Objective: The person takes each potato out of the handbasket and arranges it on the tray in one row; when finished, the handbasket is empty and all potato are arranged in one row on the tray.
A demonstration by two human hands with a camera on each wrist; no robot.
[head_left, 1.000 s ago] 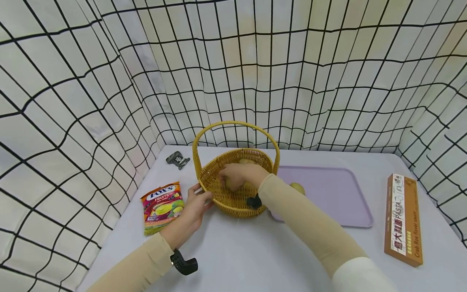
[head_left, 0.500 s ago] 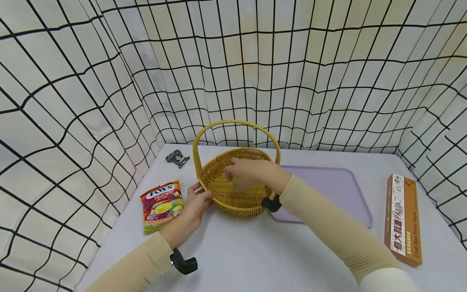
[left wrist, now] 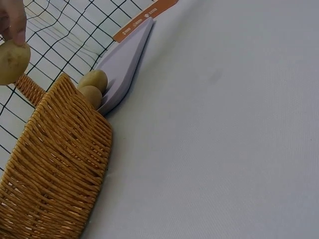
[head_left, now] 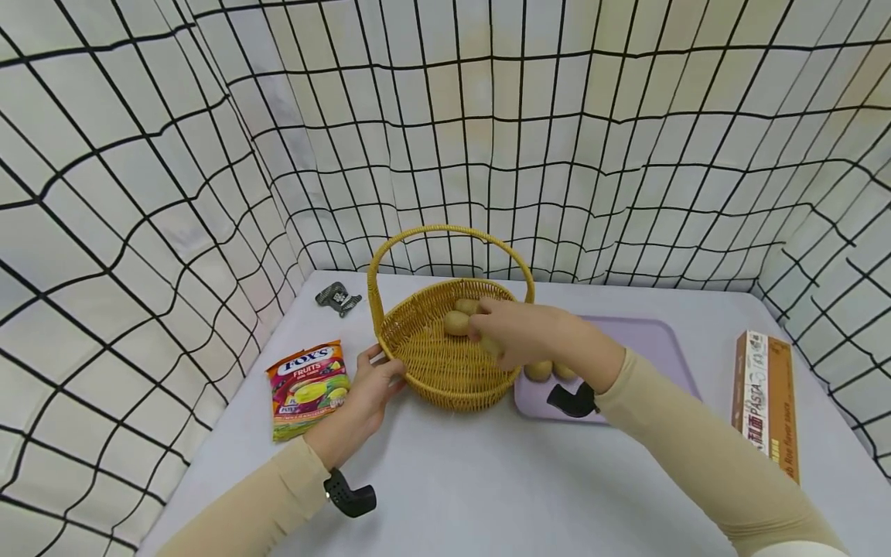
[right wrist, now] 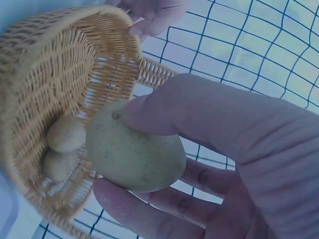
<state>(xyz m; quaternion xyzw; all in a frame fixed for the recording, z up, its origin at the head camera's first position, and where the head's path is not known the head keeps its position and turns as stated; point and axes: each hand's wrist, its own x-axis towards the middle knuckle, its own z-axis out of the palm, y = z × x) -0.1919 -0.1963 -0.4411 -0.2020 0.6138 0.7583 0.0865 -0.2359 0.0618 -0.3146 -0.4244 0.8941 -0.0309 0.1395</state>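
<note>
A pale, speckled potato (right wrist: 137, 149) is pinched between the thumb and fingers of my right hand (head_left: 522, 334), over the right side of the wicker basket (head_left: 445, 379). My left hand (head_left: 370, 391) holds the basket's left rim, with the thumb (right wrist: 144, 27) over the edge in the right wrist view. Inside the basket, two more potatoes (head_left: 456, 323) lie together toward the back. On the lilac tray (head_left: 640, 333) beside it rest two potatoes (left wrist: 93, 79), partly behind the right hand in the head view.
A bag of fruit candy (head_left: 308, 391) lies left of the basket, close to the left hand. A small black patterned item (head_left: 338, 298) is at the back left. A pasta box (head_left: 766, 394) lies at the far right. Black netting (head_left: 445, 131) encloses the table.
My right hand has moved right and up from inside the basket, carrying the potato toward the tray side. Two potatoes in the basket now show. The left hand stays on the rim.
</note>
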